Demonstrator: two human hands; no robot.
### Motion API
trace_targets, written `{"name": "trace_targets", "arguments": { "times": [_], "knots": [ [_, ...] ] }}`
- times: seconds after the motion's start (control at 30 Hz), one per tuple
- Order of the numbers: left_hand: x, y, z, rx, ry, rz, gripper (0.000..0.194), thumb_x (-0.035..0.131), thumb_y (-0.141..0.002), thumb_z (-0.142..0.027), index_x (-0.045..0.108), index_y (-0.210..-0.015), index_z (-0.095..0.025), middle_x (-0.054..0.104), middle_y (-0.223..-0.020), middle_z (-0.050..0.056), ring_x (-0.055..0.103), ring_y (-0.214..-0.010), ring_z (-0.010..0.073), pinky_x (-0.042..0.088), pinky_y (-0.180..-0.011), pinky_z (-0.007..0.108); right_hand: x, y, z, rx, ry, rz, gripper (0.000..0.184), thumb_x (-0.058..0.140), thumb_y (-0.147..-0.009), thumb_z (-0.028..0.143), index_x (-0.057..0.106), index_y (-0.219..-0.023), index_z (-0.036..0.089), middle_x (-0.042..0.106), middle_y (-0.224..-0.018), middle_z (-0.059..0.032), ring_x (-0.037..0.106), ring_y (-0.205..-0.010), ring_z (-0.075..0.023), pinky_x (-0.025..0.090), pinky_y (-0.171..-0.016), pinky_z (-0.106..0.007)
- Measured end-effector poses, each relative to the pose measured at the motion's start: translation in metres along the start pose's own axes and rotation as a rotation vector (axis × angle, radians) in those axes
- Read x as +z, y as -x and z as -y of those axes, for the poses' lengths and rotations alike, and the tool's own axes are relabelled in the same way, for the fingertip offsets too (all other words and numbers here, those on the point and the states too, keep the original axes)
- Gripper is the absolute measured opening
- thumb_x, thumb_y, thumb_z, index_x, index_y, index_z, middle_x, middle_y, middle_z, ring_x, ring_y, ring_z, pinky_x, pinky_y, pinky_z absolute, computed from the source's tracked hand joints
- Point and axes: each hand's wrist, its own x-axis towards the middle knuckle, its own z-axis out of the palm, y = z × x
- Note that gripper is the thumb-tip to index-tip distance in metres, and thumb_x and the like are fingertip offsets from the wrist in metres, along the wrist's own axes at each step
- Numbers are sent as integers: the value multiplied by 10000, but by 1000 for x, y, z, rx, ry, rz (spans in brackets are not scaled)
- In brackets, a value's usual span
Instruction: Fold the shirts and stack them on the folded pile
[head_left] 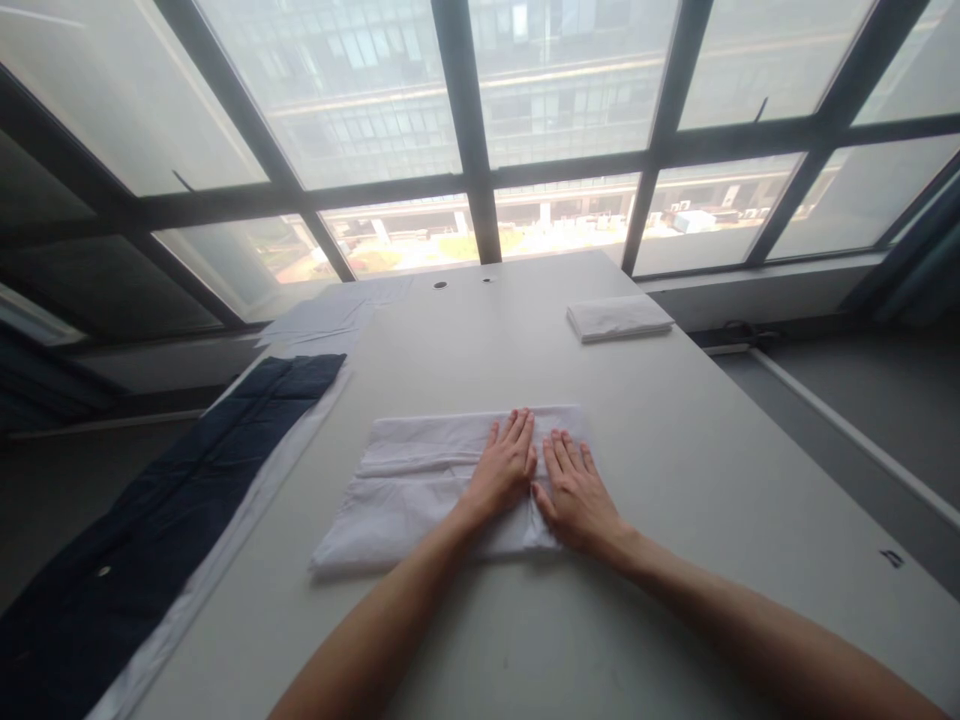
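A folded white cloth (420, 500) lies flat on the white table (480, 350) in front of me, with creases running across its left part. My left hand (510, 460) rests palm down on it, right of its middle, fingers stretched toward the far edge. Close beside it, my right hand (576, 495) presses flat on the cloth's right end, fingers slightly spread. Between the two hands the fabric is wrinkled. Neither hand grips anything; both palms are hidden against the cloth.
A smaller folded white cloth (619, 318) sits at the table's far right. Along the left edge lie dark navy fabric (187, 490) and white sheets (330, 312). Two small holes mark the far end, near tall windows (555, 90). A small dark mark (891, 558) is at right.
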Motion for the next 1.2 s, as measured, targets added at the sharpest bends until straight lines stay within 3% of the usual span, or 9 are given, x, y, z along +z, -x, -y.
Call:
{"name": "trace_targets", "arguments": {
  "times": [0.27, 0.47, 0.8, 0.87, 1.0, 1.1, 1.2],
  "knots": [
    [-1, 2, -1, 9, -25, -10, 564, 257, -1035, -289, 289, -1565, -99, 256, -1648, 122, 161, -1541, 225, 176, -1245, 486, -4, 23, 13, -101, 21, -33, 769, 438, -963, 472, 271, -1577, 41, 164, -1648, -184, 43, -1552, -303, 59, -1248, -541],
    [1, 1, 0, 14, -33, -15, 559, 251, -1042, -292, 287, -1566, -102, 257, -1648, 119, 156, -1542, 225, 172, -1247, 483, -2, 28, 17, -110, 23, 13, 907, 456, -936, 583, 210, -1579, -8, 89, -1648, -212, -4, -1548, -327, 34, -1247, -547],
    [2, 2, 0, 18, -62, -20, 555, 249, -1046, -289, 296, -1564, -97, 255, -1649, 119, 158, -1542, 221, 179, -1247, 467, -16, 30, 20, -136, 8, 77, 1153, 580, -821, 694, 107, -1585, -30, 25, -1648, -232, -63, -1539, -346, 42, -1239, -578],
    [2, 2, 0, 16, -60, -24, 554, 246, -1047, -290, 294, -1566, -103, 254, -1649, 117, 158, -1542, 219, 174, -1248, 467, -18, 30, 20, -135, -5, 82, 1087, 537, -860, 673, 120, -1588, -18, 47, -1652, -222, -49, -1541, -341, 54, -1241, -572],
    [0, 2, -1, 11, -56, -15, 550, 248, -1049, -287, 290, -1567, -108, 252, -1650, 117, 152, -1542, 218, 180, -1246, 467, -19, 29, 20, -98, -7, 96, 808, 448, -951, 419, 170, -1592, 12, 85, -1660, -183, -23, -1546, -312, 77, -1245, -556],
    [-1, 2, -1, 6, -59, 4, 548, 258, -1046, -277, 295, -1564, -100, 259, -1646, 123, 154, -1542, 222, 194, -1242, 474, -18, 28, 20, -106, -3, 106, 822, 487, -915, 350, 163, -1593, 18, 72, -1665, -167, -55, -1544, -312, 61, -1242, -570],
    [-1, 2, -2, 6, -62, 0, 545, 261, -1046, -279, 304, -1560, -100, 260, -1646, 120, 161, -1541, 225, 192, -1244, 478, -15, 28, 17, -129, -16, 110, 904, 538, -898, 433, 138, -1598, 24, 62, -1669, -158, -78, -1543, -307, 52, -1243, -572]
  ]
}}
